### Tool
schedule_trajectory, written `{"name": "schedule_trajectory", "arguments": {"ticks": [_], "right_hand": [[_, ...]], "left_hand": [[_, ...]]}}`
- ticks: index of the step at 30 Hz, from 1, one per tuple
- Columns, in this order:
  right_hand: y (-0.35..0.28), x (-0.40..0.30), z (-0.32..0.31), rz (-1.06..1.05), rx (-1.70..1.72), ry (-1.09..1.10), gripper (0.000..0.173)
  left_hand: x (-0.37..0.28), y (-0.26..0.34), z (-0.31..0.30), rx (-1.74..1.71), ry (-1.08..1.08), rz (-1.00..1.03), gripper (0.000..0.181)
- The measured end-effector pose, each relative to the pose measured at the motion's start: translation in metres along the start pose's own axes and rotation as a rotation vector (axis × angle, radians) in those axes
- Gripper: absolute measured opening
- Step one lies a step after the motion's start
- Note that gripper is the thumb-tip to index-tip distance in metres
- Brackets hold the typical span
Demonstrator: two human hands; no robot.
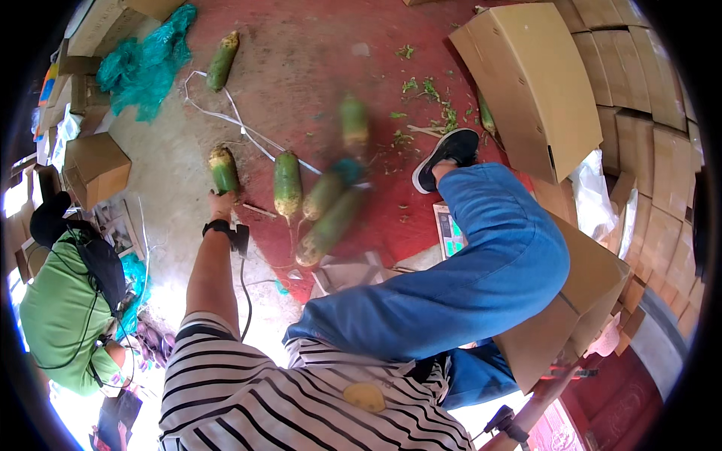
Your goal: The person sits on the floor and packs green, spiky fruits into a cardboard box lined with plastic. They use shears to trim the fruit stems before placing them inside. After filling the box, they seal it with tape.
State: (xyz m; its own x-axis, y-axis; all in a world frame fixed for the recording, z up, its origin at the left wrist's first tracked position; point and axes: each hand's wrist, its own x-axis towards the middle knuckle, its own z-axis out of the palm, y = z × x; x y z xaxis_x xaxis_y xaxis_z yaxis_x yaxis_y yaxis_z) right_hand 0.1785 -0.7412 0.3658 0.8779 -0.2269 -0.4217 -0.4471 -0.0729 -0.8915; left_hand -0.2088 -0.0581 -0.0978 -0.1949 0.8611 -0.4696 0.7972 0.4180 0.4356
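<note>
My left hand is closed around the lower end of a green radish on the floor. To its right lies another green radish, its pale root end towards me. Beside that, two more radishes lie close together, partly blurred. Farther ahead is a blurred radish, and at the upper left a radish lies by a white strap. My right hand is at the lower right beside a carton, near a red and black object; its fingers are too indistinct to read.
A large carton stands at the upper right, before stacked cartons. Another carton is beside my bent leg. Teal plastic lies upper left. Leaf scraps litter the red floor. A person in green crouches at left.
</note>
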Motion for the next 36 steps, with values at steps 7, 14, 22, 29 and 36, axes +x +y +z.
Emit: {"name": "schedule_trajectory", "arguments": {"ticks": [7,14,22,29,36], "right_hand": [[-0.001,-0.02,0.034,-0.002,-0.004,0.213,0.038],[-0.006,-0.006,0.041,-0.012,-0.019,0.13,0.037],[-0.003,-0.013,0.033,0.002,-0.014,0.297,0.04],[0.005,-0.008,0.025,0.033,0.13,0.132,0.038],[0.018,-0.011,0.011,-0.034,0.233,0.118,0.036]], "left_hand": [[-0.007,0.054,0.012,0.252,-0.051,-0.03,0.054],[0.045,-0.005,0.05,-0.205,-0.28,-0.061,0.04],[-0.049,0.098,0.053,-0.11,-0.142,-0.081,0.078],[-0.049,0.089,0.014,-0.486,-0.496,-0.184,0.053],[-0.146,0.166,-0.008,-0.626,-0.825,0.126,0.042]]}}
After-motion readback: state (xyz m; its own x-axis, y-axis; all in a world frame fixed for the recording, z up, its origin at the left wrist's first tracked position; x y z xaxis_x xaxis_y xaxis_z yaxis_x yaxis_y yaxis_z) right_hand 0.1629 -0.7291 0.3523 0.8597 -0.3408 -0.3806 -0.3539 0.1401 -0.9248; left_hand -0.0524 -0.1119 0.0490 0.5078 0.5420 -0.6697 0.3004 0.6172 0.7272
